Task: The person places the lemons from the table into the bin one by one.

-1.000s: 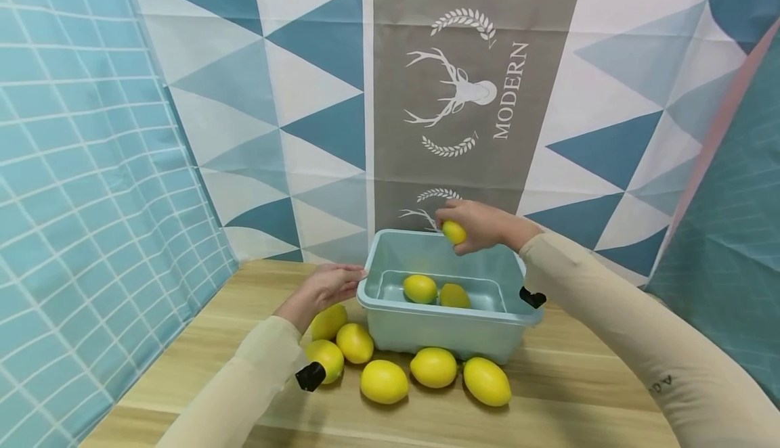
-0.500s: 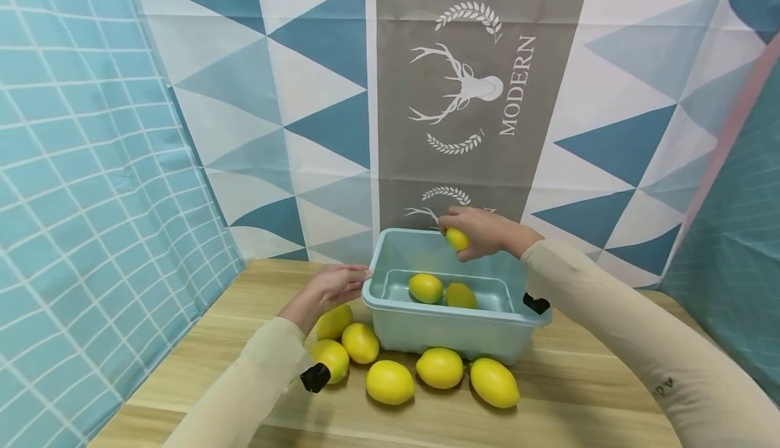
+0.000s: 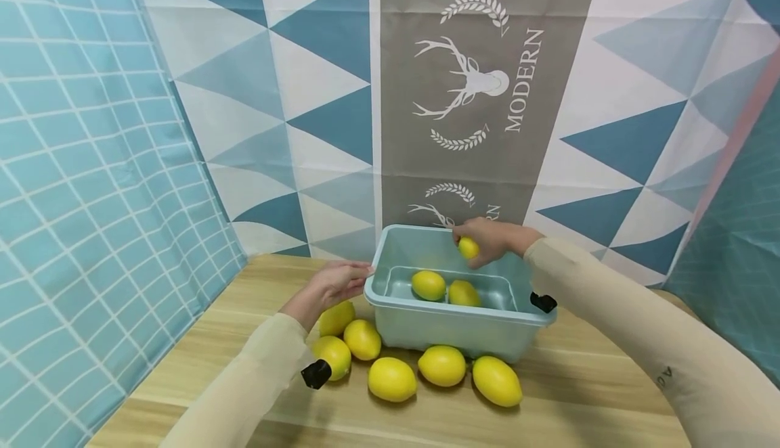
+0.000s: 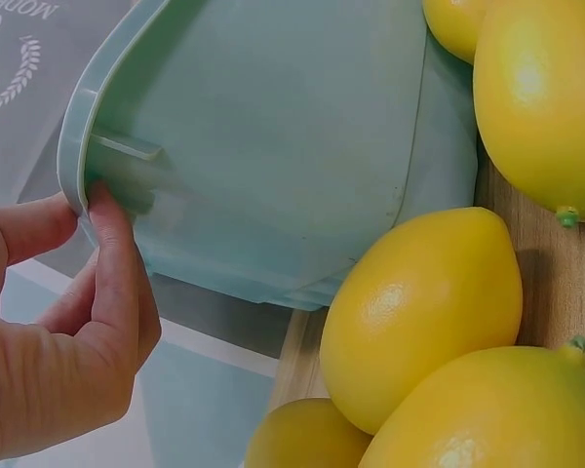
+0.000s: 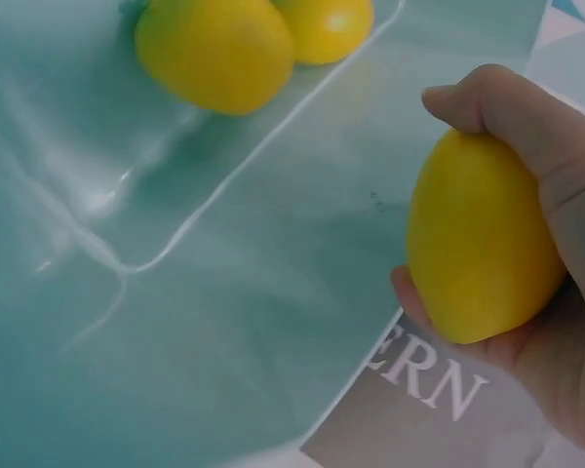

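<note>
My right hand [image 3: 492, 237] grips a yellow lemon [image 5: 483, 239] over the back right part of a light blue-green plastic bin [image 3: 451, 329]. Its fingers and thumb curl round the fruit in the right wrist view. Two more lemons lie on the bin's floor, a left one [image 3: 428, 285] and a right one [image 3: 464, 294]. At the bin's left end, my left hand [image 3: 334, 284] pinches the rim between thumb and fingers, as the left wrist view [image 4: 88, 322] of that hand shows up close.
Several lemons lie on the wooden table [image 3: 585, 394] in front of and left of the bin, among them one at the front right [image 3: 496, 381]. A patterned cloth [image 3: 323, 96] hangs behind the bin, and a blue checked cloth [image 3: 91, 164] hangs at the left.
My right hand has moved down and slightly right with its lemon, closer to the bin. The left hand keeps its pinch on the rim. The head view has shifted slightly.
</note>
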{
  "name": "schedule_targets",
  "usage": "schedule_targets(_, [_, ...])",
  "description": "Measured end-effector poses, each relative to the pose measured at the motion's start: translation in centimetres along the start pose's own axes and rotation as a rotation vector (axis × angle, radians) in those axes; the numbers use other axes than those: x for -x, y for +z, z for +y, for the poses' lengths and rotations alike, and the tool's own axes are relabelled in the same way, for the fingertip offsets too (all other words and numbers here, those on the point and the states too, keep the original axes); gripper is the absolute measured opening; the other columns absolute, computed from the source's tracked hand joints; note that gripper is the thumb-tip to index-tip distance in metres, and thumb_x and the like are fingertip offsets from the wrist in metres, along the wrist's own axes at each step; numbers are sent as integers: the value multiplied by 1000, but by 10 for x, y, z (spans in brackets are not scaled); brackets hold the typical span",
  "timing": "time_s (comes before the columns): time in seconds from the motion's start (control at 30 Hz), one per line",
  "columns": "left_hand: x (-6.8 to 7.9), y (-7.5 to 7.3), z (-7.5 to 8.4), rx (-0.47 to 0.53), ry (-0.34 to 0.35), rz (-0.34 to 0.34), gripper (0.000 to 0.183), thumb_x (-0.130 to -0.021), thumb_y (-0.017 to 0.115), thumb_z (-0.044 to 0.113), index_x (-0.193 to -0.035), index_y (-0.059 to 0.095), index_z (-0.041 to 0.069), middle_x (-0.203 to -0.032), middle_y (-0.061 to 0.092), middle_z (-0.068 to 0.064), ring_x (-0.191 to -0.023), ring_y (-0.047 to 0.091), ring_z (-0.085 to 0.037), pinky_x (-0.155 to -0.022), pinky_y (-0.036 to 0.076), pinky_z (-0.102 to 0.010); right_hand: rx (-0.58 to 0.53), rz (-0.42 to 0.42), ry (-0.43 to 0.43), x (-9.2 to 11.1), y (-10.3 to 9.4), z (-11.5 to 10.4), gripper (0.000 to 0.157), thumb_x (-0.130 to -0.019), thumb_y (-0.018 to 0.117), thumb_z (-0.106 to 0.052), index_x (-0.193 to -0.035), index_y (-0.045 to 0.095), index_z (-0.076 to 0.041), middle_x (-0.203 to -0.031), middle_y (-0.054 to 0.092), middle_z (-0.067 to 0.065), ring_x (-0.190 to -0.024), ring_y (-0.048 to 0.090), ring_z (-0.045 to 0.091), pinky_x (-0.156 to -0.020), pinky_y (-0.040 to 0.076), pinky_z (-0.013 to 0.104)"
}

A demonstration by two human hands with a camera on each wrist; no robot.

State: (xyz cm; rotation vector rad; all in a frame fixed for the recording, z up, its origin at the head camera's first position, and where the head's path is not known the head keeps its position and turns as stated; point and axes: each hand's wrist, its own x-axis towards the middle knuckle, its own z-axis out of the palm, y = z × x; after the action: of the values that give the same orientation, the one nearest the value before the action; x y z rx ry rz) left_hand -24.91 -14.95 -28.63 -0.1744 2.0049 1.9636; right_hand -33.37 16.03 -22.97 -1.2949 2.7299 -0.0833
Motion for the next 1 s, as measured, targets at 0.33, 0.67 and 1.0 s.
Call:
schedule_targets(0.33, [1,1,-1,5,-3,-7,42,-96,57,11,-134,50,-6,-131,57,-21,-89,66,-11,-86,59,-25,-13,-126,45,-13,14,7,38,-73,75,-10,-108,60,-5,-95,60,4,-85,50,17,-74,48,26])
schedule_targets(0.67, [-1,-1,2,9,11,-6,43,-96,57,11,-135,49,-6,-134,55,-22,-92,66,-10,-84,59,-23,-1,-211,92,-17,23,2,32,-71,80,-11,-96,60,-6,-88,56,0,-80,48,15,-69,44,22])
schedule_targets(1.0, [-2,-1,1,14,15,-6,42,-96,58,11,-133,51,-6,-132,57,-22,-86,66,-9,-86,58,-26,73,-305,191,-13,34,0,28,-69,82,-15,-87,62,-11,-81,57,-2,-72,48,12,-60,42,18])
